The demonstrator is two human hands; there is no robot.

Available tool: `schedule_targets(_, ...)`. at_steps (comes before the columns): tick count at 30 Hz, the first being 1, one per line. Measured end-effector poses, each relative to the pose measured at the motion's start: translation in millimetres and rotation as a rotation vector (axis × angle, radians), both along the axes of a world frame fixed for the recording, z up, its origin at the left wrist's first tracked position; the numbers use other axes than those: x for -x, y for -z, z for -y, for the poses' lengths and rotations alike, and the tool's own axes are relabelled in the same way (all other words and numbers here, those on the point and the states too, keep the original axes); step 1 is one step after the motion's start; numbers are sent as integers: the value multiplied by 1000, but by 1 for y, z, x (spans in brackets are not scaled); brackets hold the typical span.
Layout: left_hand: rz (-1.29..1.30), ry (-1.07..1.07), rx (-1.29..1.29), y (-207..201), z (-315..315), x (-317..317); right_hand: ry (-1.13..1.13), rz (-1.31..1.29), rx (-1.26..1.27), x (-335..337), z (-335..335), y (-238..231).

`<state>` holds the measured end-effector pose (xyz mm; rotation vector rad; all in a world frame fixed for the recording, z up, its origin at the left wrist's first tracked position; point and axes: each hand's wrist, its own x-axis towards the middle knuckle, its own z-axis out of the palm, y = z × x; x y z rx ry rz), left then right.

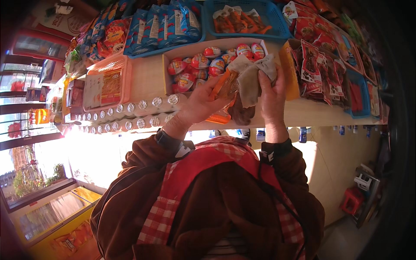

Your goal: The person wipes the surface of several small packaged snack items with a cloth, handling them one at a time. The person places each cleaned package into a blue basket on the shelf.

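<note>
My left hand (200, 103) is closed on the near side of an orange-and-clear snack packet (224, 86), whose contents look brown. A crumpled pale grey cloth (250, 86) lies against the packet's right side. My right hand (274, 96) grips that cloth, thumb on top, fingers partly hidden behind it. Both hands are raised over the front of a cardboard box (166, 71) of red-and-white egg-shaped sweets (199, 61). Below the cloth hangs a dark brown part, and whether it belongs to the packet I cannot tell.
Behind the box stand a blue basket (277, 32) of similar orange packets and a blue tray of blue bags (177, 26). Rows of silver-capped bottles (143, 104) line the shelf's left front. An orange basket (126, 80) is farther left; red packets (318, 69) fill the right.
</note>
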<state>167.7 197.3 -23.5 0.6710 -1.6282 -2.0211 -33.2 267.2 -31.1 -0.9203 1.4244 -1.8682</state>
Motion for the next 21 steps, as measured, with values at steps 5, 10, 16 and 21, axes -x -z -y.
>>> schedule_targets(5,107,-169,103,3,11,-2,-276,212,0,5,-8,-4)
schedule_targets(10,191,-117,610,4,-4,7,-395,-260,-11,-19,-4,2)
schedule_targets(16,196,113,275,-4,-9,6,-87,-228,52,-12,6,6)
schedule_targets(21,-34,48,-82,-1,-7,9,31,65,38,13,9,4)
